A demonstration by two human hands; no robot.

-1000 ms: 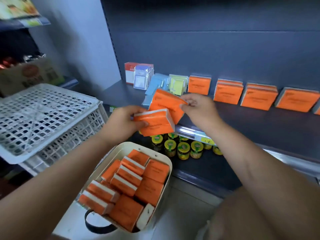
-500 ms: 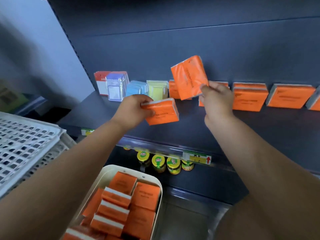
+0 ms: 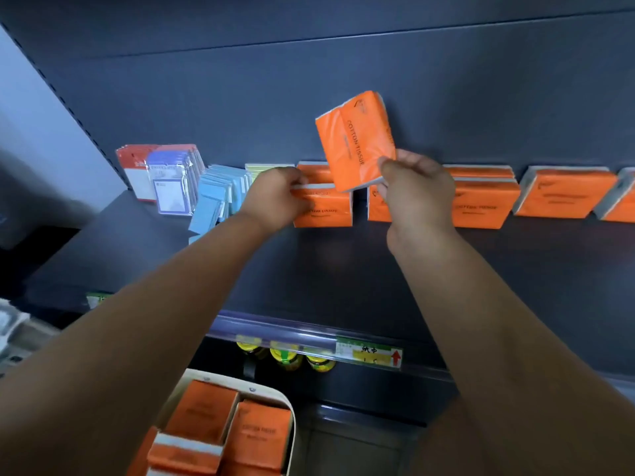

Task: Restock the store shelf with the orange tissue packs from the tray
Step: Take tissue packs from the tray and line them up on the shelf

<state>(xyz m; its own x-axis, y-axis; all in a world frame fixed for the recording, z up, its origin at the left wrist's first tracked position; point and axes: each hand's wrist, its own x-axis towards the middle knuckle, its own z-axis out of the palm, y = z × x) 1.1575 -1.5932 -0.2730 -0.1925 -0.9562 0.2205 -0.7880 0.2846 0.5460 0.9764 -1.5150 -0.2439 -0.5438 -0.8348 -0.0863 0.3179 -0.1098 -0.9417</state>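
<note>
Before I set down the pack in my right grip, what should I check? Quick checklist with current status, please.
1. Right grip on raised pack: ok, pinched at its lower edge.
2. Raised pack level: not ok, tilted above the row.
3. Left grip clear of shelf pack: not ok, holding it.
4. Bare shelf in front of the row: ok.
5. Shelf pack seated flat: cannot tell.
6. Tray stocked: ok, orange packs inside.

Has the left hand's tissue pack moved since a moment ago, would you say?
Yes: the left hand moved its orange tissue pack rearward, against the leftmost shelved orange stack.
</note>
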